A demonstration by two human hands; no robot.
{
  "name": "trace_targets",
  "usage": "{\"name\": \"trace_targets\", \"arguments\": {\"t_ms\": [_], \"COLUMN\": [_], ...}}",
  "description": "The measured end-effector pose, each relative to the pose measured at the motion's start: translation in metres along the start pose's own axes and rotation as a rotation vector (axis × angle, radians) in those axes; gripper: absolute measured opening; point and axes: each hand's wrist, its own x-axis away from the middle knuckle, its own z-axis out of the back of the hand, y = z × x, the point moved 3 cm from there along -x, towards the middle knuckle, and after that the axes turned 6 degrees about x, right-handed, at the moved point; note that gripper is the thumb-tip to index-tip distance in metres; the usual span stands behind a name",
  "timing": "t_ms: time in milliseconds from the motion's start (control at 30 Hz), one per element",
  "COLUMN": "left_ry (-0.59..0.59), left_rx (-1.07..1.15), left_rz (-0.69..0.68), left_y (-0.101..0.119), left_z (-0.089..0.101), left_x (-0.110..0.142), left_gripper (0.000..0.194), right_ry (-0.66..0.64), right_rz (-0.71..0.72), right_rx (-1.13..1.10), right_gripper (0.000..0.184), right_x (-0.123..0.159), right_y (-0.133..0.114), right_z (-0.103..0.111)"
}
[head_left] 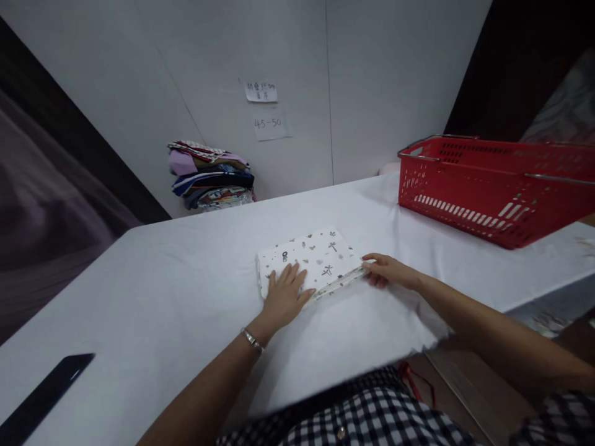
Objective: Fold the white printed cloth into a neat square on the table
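A folded white cloth [310, 249] printed with small palm trees and other little motifs lies in the middle of the white-covered table. My left hand [287, 292] rests flat on its near left part, fingers spread. At the cloth's near right corner, my right hand [387, 271] pinches the edge between thumb and fingers. Layers of the fold show along the near edge. The cloth's underside is hidden.
A red plastic basket [465, 192] with metal handles stands at the right. Beyond the table's far left edge is a stack of folded clothes [211, 176]. A dark flat object [44, 396] lies at the near left. Paper signs [269, 124] hang on the wall.
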Motion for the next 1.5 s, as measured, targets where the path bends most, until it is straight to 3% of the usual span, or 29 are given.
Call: {"name": "trace_targets", "arguments": {"t_ms": [100,200,333,533,633,867,1133,1233,1300,1400,1500], "left_ry": [-0.009,-0.015,-0.054,-0.043,-0.033,-0.012,0.061,0.067,0.065,0.068,0.068], "left_rx": [0.013,0.018,0.014,0.01,0.015,0.016,0.08,0.087,0.073,0.046,0.036], "left_rz": [0.031,0.038,0.057,0.048,0.045,0.039,0.064,0.053,0.035,0.018,0.02], "left_y": [-0.004,-0.007,-0.005,-0.006,-0.007,-0.008,-0.005,-0.004,-0.003,-0.002,-0.003], "left_z": [-0.012,-0.014,-0.012,-0.014,-0.015,-0.016,-0.009,-0.008,-0.009,-0.011,-0.012], "left_x": [0.004,0.003,0.002,0.002,0.003,0.005,0.011,0.013,0.013,0.013,0.013], "left_gripper": [0.059,0.058,0.06,0.061,0.061,0.058,0.059,0.056,0.053,0.052,0.053], "right_ry": [0.001,0.087,0.212,0.416,0.432,0.361,0.355,0.332,0.34,0.392,0.32], "right_rz": [0.146,0.221,0.204,0.175,0.2,0.223,0.179,0.153,0.23,0.472,0.614], "right_rx": [0.099,0.225,0.475,0.89,1.003,1.064,0.961,0.874,0.842,0.88,0.99], "right_gripper": [0.055,0.048,0.035,0.032,0.025,0.024,0.025,0.034,0.048,0.061,0.065], "right_x": [-0.001,-0.003,-0.004,0.0,0.0,-0.002,0.002,0.007,0.012,0.02,0.02], "right_y": [0.008,0.011,0.002,-0.013,-0.01,-0.004,-0.005,-0.01,-0.02,-0.038,-0.034], "right_z": [-0.002,-0.004,-0.01,-0.017,-0.018,-0.016,-0.012,-0.01,-0.013,-0.026,-0.044]}}
